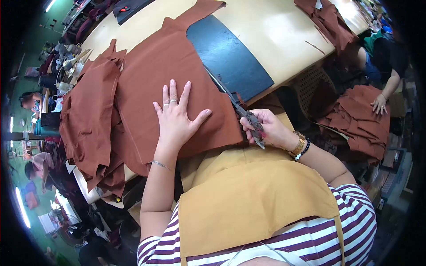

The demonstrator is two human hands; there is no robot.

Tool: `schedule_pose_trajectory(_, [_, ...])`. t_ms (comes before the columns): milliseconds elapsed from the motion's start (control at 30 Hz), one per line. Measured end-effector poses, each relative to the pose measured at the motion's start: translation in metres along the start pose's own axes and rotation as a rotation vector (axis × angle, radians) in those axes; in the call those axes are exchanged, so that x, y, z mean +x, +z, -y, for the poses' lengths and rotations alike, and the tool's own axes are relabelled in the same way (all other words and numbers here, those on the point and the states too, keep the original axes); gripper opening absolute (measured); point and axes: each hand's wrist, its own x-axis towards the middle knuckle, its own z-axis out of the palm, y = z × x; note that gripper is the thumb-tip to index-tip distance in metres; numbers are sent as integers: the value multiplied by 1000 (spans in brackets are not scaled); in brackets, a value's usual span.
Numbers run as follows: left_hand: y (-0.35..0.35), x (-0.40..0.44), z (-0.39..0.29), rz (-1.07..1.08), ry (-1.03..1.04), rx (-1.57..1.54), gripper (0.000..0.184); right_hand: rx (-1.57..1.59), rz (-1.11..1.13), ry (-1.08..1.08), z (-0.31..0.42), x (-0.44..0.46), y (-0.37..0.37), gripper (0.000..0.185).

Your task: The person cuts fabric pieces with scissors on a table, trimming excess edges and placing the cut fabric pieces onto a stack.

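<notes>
My left hand [175, 119] lies flat with its fingers spread on a rust-brown cloth piece [159, 66], which is spread over the table. In my right hand [268, 128] is a pair of scissors [230, 94], its handles wrapped in dark grey rag and partly hidden by my fingers. The long blades point away from me along the cloth's right edge; I cannot tell how far they are parted. Under that edge, a dark blue board [235, 57] rests on the table.
More rust-brown cloth [91, 115] is heaped at the left of the pale table [275, 26]. Another brown bundle [326, 22] sits at the far right. A co-worker's hand [380, 104] rests on a brown cloth pile [359, 119] to my right. A perforated chair [310, 84] stands between.
</notes>
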Motion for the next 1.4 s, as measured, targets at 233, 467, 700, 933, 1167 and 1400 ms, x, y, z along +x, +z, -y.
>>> schedule_pose_trajectory(233, [-2, -14, -14, 18, 10, -1, 87, 57, -29, 9, 5, 9, 1, 22])
schedule_pose_trajectory(467, [0, -16, -14, 21, -6, -11, 88, -26, 7, 0, 7, 3, 1, 21])
schedule_pose_trajectory(700, [-6, -28, -26, 76, 1, -24, 92, -33, -56, -3, 11, 10, 5, 27])
schedule_pose_trajectory(933, [-9, -25, -23, 66, -26, -19, 85, 4, -30, -17, 5, 5, 3, 23])
schedule_pose_trajectory(1167, [-10, 1, 27, 23, -58, 62, 88, 8, -7, -2, 9, 11, 1, 21])
schedule_pose_trajectory(1400, [-10, -14, 17, 41, -53, 42, 87, 38, -11, -14, 8, 16, -2, 21])
